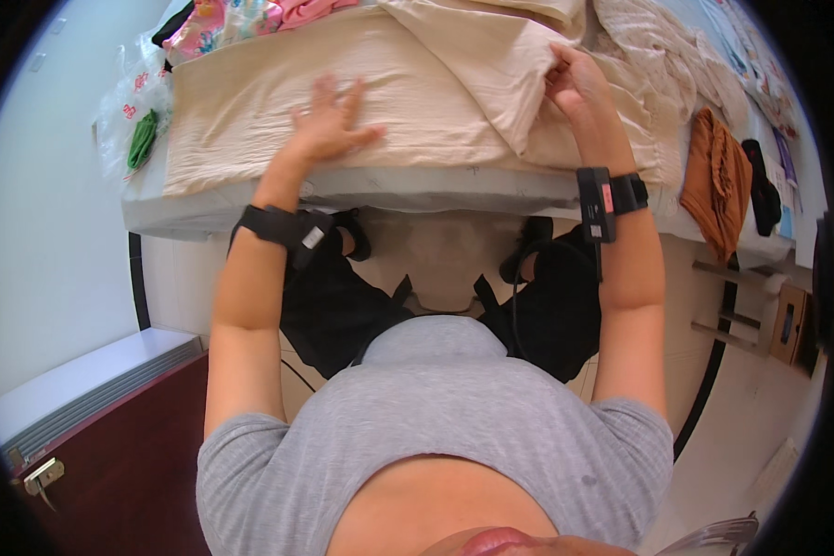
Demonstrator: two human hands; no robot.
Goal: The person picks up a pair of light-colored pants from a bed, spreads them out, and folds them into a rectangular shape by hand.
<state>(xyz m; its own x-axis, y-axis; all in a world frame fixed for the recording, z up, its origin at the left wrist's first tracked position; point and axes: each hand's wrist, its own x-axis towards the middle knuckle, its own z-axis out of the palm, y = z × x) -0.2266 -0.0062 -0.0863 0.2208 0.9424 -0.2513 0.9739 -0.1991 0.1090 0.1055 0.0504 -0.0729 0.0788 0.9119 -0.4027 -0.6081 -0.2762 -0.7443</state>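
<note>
A cream cloth garment [417,118], possibly trousers, lies spread along the near edge of the bed or padded table before me. Over its left part is my left hand [333,121], fingers apart and slightly blurred; I cannot tell whether it touches the fabric. Pinched between the thumb and fingers of my right hand [575,87] is an edge of the cream cloth, where a flap folds over diagonally. Gathered fabric lies beneath my right wrist. Both forearms wear black strapped devices.
Beyond the cream cloth lie a pink patterned garment [222,28] and a pale lacy garment [667,55]. Left are a clear plastic bag [128,104] and a green folded cloth [142,139]. Right, a brown garment [716,181] hangs over the edge beside a black item [761,187].
</note>
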